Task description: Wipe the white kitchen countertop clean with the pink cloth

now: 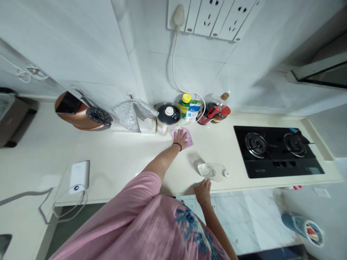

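Observation:
My left hand (180,138) lies flat with its fingers spread on a pink cloth (189,140), pressing it to the pale countertop (130,151). The cloth is just in front of a small electric pot (168,117) with a dark glass lid. At the counter's front edge rests my right hand (203,191), fingers stretched out and nothing visible in it. Close beyond those fingertips is a clear plastic bottle (213,170) with a white cap, containing some clear liquid.
A yellow-capped bottle (184,104), a blue-white packet (193,111) and red-topped bottles (222,114) stand against the wall. On the right is a black gas hob (279,151). A white power bank (79,177) with a cable lies left. A silvery mesh cloth (132,113) hangs from a hook.

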The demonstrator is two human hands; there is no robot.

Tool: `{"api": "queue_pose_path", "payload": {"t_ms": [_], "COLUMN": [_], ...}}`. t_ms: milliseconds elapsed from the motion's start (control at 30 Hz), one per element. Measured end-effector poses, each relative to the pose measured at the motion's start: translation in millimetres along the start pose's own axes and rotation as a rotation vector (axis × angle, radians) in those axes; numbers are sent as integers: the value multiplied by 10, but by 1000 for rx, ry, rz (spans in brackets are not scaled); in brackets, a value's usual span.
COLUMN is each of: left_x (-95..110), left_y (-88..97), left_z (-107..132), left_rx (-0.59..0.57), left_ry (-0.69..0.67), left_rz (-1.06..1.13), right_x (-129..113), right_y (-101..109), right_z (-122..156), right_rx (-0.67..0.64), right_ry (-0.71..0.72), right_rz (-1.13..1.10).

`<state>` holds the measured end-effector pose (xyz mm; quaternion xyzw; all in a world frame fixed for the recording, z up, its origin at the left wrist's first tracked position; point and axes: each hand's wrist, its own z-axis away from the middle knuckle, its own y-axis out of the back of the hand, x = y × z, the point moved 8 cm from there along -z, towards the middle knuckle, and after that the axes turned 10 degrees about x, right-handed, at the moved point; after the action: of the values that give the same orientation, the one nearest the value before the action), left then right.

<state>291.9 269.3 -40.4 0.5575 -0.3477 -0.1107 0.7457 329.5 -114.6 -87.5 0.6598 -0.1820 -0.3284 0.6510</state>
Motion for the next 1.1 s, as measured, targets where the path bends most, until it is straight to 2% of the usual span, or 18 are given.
{"api": "queue_pose_path", "payload": {"t_ms": [267, 433, 600, 700, 833, 933, 1100], "left_x": [-139, -384, -705, -942, -1341, -1702, -2386], "left_y": [32, 65, 168, 281, 488, 656, 943], "left_z": [273, 545, 861, 1034, 1224, 1358, 1603], "left_rx": [4, -6, -3, 11, 34, 44, 74], "left_ry": [-38, -16, 31, 76, 156, 222, 347], "left_rz": [-6, -30, -33, -26, -28, -49, -96], "right_x": [-27, -34, 8, 46, 52, 56, 86], "right_y": [83, 112, 25, -17, -6, 5, -16], "right_z": [-23, -32, -50, -75, -111, -122, -132], "right_rx": [12, 27, -41, -29, 67, 88, 51], "right_ry": [-50, -45, -42, -32, 26, 38, 23], "right_rz": [-105, -109, 13, 47, -33, -61, -28]}}
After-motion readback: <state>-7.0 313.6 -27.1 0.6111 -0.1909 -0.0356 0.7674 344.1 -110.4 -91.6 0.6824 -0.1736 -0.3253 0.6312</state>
